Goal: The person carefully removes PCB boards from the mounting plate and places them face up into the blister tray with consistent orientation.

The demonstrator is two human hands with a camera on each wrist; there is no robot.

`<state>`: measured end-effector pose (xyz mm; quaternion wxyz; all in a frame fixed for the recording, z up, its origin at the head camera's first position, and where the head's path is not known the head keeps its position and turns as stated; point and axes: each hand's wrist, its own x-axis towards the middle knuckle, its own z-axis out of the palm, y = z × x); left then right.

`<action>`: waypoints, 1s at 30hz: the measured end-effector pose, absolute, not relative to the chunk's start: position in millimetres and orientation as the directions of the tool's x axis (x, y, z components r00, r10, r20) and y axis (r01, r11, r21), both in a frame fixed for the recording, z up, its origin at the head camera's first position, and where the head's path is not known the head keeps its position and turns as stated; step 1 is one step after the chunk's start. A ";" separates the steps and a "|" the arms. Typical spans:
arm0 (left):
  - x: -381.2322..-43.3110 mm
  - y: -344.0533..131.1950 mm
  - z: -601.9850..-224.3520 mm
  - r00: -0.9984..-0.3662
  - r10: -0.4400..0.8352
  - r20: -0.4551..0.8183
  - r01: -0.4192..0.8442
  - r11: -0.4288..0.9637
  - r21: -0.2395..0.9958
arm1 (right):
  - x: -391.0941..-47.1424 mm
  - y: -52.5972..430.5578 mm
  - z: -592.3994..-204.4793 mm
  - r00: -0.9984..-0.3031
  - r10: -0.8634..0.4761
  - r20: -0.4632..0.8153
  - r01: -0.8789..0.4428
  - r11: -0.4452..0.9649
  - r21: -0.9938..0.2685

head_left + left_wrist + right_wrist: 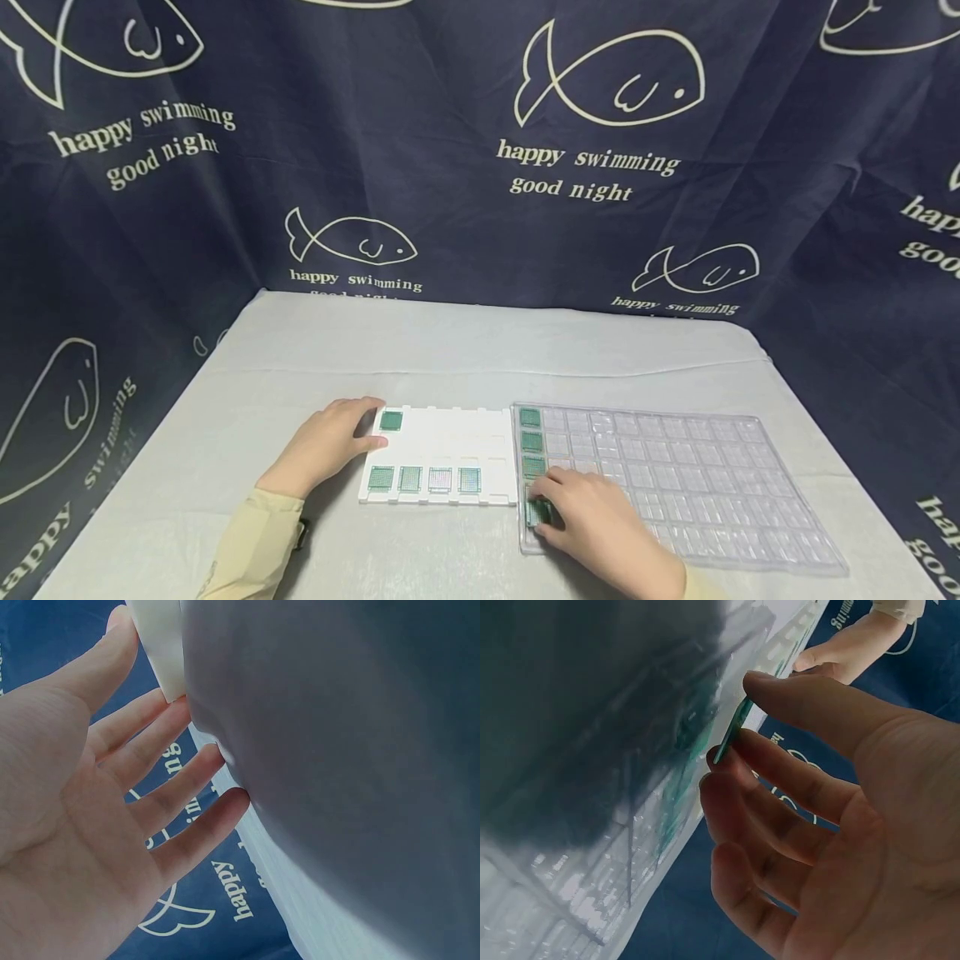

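My right hand [596, 521] pinches a small green perfboard [734, 733] between thumb and fingers, tilted on edge in the right wrist view. It is over the first column of a clear plastic compartment tray [678, 410]. Farther up that column lie three green perfboards, among them the top one [530, 417]. My left hand [330, 442] rests against the left edge of a white tray [450, 454], its fingers [199, 832] fairly straight. One green perfboard [391, 421] lies at that tray's upper left, and several more, such as this perfboard [381, 478], line its front row.
Both trays lie side by side on a table with a pale cloth [480, 342]. Bare pockets fill the clear tray's other columns. A dark blue curtain [450, 150] with fish drawings and lettering hangs behind the table and at both sides.
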<state>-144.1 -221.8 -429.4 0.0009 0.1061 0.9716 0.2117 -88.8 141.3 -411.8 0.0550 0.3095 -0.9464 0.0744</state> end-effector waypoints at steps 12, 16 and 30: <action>-144.3 -222.2 -429.9 -0.977 0.211 0.041 0.209 0.887 0.411 | -79.7 144.9 -418.6 -0.821 -0.555 0.134 -0.570 0.810 -0.138; -144.4 -222.0 -430.1 -0.977 0.211 0.041 0.210 0.888 0.409 | -78.9 144.3 -418.9 -0.823 -0.554 0.124 -0.567 0.812 -0.140; -144.0 -222.1 -430.2 -0.978 0.207 0.037 0.204 0.888 0.413 | -78.5 145.2 -419.7 -0.816 -0.566 0.117 -0.578 0.800 -0.163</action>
